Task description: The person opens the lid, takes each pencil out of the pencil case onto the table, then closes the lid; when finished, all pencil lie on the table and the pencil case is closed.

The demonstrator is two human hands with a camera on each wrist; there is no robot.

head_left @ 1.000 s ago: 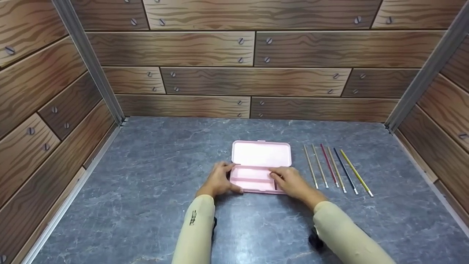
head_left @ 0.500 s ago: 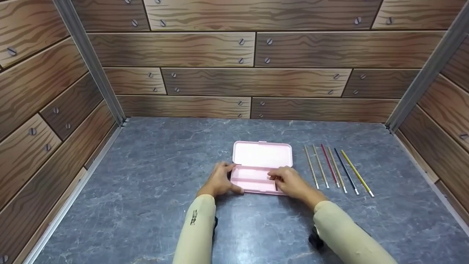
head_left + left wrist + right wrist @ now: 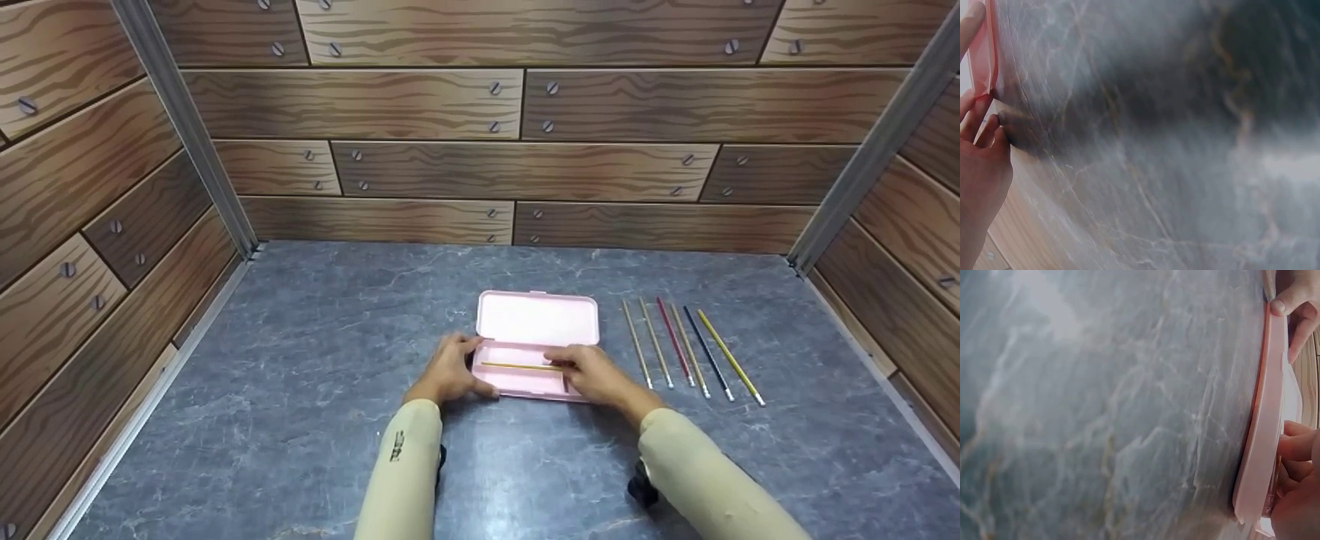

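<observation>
A pink pencil case (image 3: 517, 382) lies unfolded on the table, its lid (image 3: 538, 318) tipped back on the far side. Its left end is gripped by my left hand (image 3: 448, 369), thumb at the front corner and fingers towards the hinge. My right hand (image 3: 592, 373) is over the right part of the case. From its curled fingers a thin yellowish pencil (image 3: 521, 366) points left, along the tray divider. The right wrist view shows a brownish rod-like thing (image 3: 1271, 492) under the right fingers, probably the pencil's near end. The left wrist view catches only the case's edge (image 3: 983, 56).
Right of the case several pencils lie in a loose row, among them a red pencil (image 3: 675, 341), a dark blue pencil (image 3: 708, 352) and a yellow pencil (image 3: 731, 358). Wood-patterned walls (image 3: 517, 169) enclose the grey marbled table (image 3: 337, 315) at the back and sides.
The yellowish pencil now shows across the case, where it was not visible before. My right fingers have curled and shifted slightly; the left hand stays on the case.
</observation>
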